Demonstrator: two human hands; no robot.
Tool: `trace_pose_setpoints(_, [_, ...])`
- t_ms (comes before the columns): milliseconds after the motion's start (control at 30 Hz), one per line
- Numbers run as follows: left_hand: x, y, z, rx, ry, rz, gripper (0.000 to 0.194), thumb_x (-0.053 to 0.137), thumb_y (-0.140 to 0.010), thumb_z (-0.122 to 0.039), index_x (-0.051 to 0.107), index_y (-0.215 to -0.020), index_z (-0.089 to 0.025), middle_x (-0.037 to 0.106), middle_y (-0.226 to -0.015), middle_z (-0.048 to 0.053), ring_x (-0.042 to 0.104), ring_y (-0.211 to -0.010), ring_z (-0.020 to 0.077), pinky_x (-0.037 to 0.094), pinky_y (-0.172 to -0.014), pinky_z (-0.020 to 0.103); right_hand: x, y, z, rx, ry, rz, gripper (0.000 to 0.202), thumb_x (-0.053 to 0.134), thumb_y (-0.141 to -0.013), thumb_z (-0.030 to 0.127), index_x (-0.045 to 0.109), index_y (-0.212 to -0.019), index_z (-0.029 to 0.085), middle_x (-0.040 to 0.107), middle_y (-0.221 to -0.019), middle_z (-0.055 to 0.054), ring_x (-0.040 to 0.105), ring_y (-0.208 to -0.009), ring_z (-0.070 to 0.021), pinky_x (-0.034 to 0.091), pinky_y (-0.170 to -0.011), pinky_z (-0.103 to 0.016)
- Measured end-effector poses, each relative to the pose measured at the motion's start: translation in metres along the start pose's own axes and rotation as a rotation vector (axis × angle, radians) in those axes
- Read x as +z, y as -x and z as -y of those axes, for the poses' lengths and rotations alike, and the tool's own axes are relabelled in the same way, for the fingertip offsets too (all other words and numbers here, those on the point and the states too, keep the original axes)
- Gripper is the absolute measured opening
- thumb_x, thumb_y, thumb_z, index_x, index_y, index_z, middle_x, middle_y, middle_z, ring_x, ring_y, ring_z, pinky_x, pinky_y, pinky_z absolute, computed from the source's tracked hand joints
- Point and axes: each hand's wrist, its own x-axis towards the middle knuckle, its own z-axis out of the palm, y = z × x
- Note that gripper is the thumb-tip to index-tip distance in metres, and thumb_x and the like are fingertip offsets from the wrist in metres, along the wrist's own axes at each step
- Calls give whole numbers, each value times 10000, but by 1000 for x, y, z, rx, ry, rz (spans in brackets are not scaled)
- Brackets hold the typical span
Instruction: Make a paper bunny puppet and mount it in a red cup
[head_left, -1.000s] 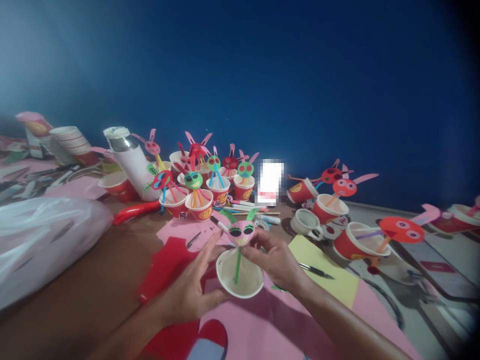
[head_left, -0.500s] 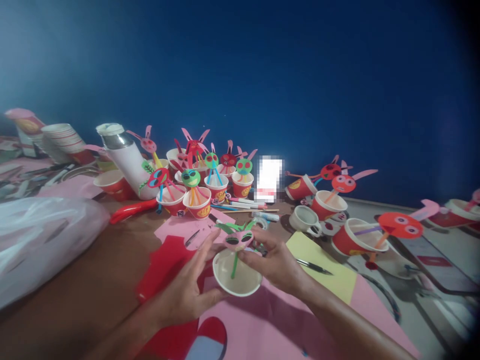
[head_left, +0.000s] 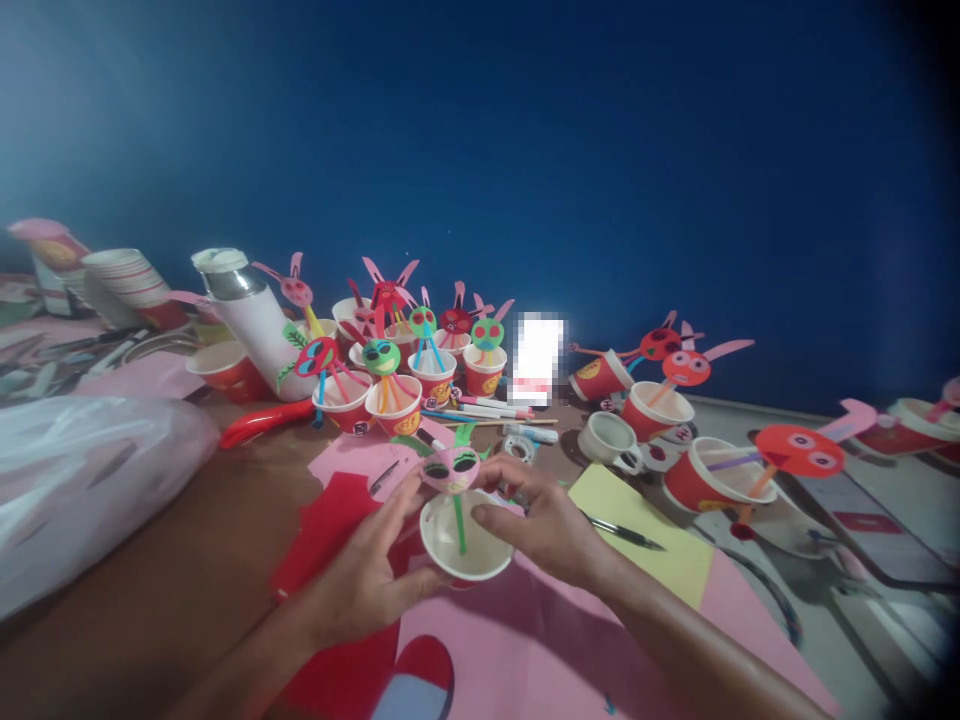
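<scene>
A paper cup [head_left: 486, 566] with a pale inside sits in front of me, tilted toward my view. From it rises a green strip [head_left: 459, 528] bearing a pink paper face [head_left: 448, 470] with dark eyes and green ears. My left hand [head_left: 386, 560] is wrapped round the cup's left side, thumb along the near wall. At the right rim, my right hand [head_left: 544, 515] is curled with its thumb over the edge; its other fingers pass behind the cup and are partly hidden. Pink paper [head_left: 517, 640] and red paper [head_left: 330, 530] lie underneath.
Several red cups with paper animal faces, such as the green one [head_left: 382, 357], stand behind. A white flask [head_left: 251, 330] and plastic bag [head_left: 97, 480] are left. On the right are a mug [head_left: 609, 442], a pen [head_left: 626, 533] on yellow paper [head_left: 675, 575] and an orange-faced cup [head_left: 694, 490].
The pink face has shifted left and turned more toward me, with its green ears spread upright. The right thumb and fingers have come off the face and now lie at the cup's rim.
</scene>
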Motion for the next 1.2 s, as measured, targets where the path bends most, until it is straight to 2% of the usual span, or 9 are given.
trace_pose_setpoints(133, [-3, -2, -7, 17, 14, -30, 838, 691, -714, -371, 233, -1397, -209, 456, -1350, 153, 408, -1243, 337, 365, -1012, 484, -3, -1, -3, 61, 7, -24, 165, 592, -772, 225, 641, -929, 224, 616, -898, -10, 540, -810, -153, 403, -730, -267])
trace_pose_setpoints(200, [-5, -3, -10, 40, 47, -34, 824, 687, -721, -362, 235, -1394, -216, 491, -1316, 148, 450, -1210, 327, 384, -1002, 471, -5, -2, -4, 81, -16, -54, 154, 565, -801, 279, 641, -916, 211, 618, -851, -14, 538, -767, -148, 406, -698, -266])
trace_pose_setpoints(300, [-6, -3, -9, 35, 57, -88, 806, 684, -726, -368, 244, -1381, -204, 464, -1335, 150, 421, -1237, 311, 361, -1027, 452, -11, -3, -5, 91, -94, -72, 179, 524, -831, 324, 625, -856, 178, 610, -780, -20, 539, -715, -140, 413, -636, -250])
trace_pose_setpoints(467, [-10, -4, -3, 61, 93, -190, 742, 651, -757, -370, 254, -1359, -196, 441, -1357, 135, 399, -1258, 278, 355, -1039, 404, -18, -1, 0, 102, 6, 12, 73, 557, -773, 200, 597, -718, 173, 588, -665, 13, 513, -634, -117, 391, -591, -228])
trace_pose_setpoints(600, [-15, -5, -4, 70, 69, -199, 722, 638, -767, -369, 263, -1353, -177, 477, -1320, 149, 425, -1238, 294, 379, -1020, 412, -13, 3, 3, 114, 79, 93, 83, 558, -723, 122, 597, -703, 192, 612, -673, 38, 536, -656, -109, 403, -619, -212])
trace_pose_setpoints(767, [-16, -4, -2, 43, 49, -222, 711, 643, -759, -358, 289, -1347, -171, 449, -1342, 168, 394, -1259, 315, 351, -1030, 466, -4, 4, 5, 131, 154, 46, 40, 579, -737, 183, 579, -699, 194, 619, -654, 39, 547, -632, -112, 401, -595, -216])
trace_pose_setpoints(1033, [-14, -5, -2, 56, 85, -204, 768, 645, -761, -339, 224, -1379, -166, 469, -1322, 161, 429, -1233, 292, 376, -1018, 425, 0, 3, 2, 103, 157, 16, 69, 556, -738, 144, 570, -680, 179, 622, -642, 27, 552, -615, -109, 404, -572, -201])
trace_pose_setpoints(1200, [-14, -5, 2, 87, 87, -229, 762, 650, -761, -319, 230, -1383, -184, 475, -1320, 152, 411, -1246, 307, 383, -1012, 424, 1, 4, 1, 123, 152, 23, 83, 564, -759, 196, 568, -680, 171, 614, -633, 22, 546, -605, -106, 394, -550, -193])
